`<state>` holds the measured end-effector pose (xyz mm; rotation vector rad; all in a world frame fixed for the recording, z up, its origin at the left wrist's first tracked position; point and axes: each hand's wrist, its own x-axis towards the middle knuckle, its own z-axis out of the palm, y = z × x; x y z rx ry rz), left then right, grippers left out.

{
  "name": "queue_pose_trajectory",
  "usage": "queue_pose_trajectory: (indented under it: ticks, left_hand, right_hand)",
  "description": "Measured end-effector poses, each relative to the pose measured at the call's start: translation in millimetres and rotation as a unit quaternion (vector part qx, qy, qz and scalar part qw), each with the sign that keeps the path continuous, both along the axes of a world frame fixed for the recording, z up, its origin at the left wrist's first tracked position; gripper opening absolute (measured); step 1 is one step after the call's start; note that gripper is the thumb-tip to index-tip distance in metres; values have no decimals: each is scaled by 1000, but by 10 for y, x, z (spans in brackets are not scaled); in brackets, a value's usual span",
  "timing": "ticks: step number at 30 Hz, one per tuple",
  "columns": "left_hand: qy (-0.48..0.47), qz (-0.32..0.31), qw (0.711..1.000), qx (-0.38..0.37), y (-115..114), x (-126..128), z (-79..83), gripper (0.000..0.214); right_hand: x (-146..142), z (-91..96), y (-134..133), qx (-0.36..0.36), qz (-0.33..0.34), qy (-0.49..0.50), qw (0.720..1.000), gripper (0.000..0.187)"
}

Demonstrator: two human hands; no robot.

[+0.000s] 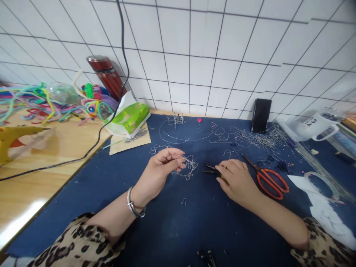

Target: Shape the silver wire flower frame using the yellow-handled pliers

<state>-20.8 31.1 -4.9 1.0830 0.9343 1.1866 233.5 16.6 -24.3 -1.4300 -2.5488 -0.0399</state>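
Between the thumb and fingers of my left hand (167, 165) is pinched a bent silver wire piece (191, 167), tangled in loops with small pinkish bits on it. My right hand (236, 178) is curled over a pair of pliers (213, 169); the dark jaws point left and stand apart, while the palm hides most of the handles. A short gap lies between the jaws and the wire piece. Right of that hand rest scissors with orange handles (271, 183). A small V-shaped wire scrap (184, 201) lies on the dark blue mat (167, 230) below.
Loose wires (258, 137) heap near a propped phone (261, 115), with a white mug (317, 126) farther right. At left are a green tissue pack (128, 120), a red thermos (107, 76), colourful pipe cleaners (41, 100) and a yellow glue gun (16, 141). A black cable (97, 142) crosses there.
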Motion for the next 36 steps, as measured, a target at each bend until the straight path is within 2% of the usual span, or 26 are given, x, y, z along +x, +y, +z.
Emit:
queue_pose_trajectory:
  ticks: [4, 8, 13, 16, 28, 34, 36]
  left_hand:
    - [-7, 0, 1000, 3, 21, -17, -3, 17]
    - [-19, -4, 1000, -5, 19, -8, -29, 19]
    - [-38, -24, 999, -2, -18, -2, 13, 18]
    - [-58, -18, 998, -4, -32, -11, 55, 16]
    - [-75, -24, 997, -4, -75, 7, 92, 6]
    - [-75, -26, 997, -15, -86, 22, 90, 8]
    - [-77, -25, 996, -28, -96, 41, 71, 11]
  right_hand:
    - [-131, 67, 4, -32, 50, 27, 998, 19]
    - [-386, 96, 35, -44, 96, 16, 994, 18]
    - [-723, 64, 92, -37, 101, -8, 994, 22]
    - [-827, 29, 108, -37, 109, -19, 993, 21]
    - [-856, -14, 114, -38, 140, -49, 988, 19]
    - [-614, 96, 68, -41, 100, -27, 994, 22]
    - [-504, 141, 17, -55, 83, 14, 995, 25]
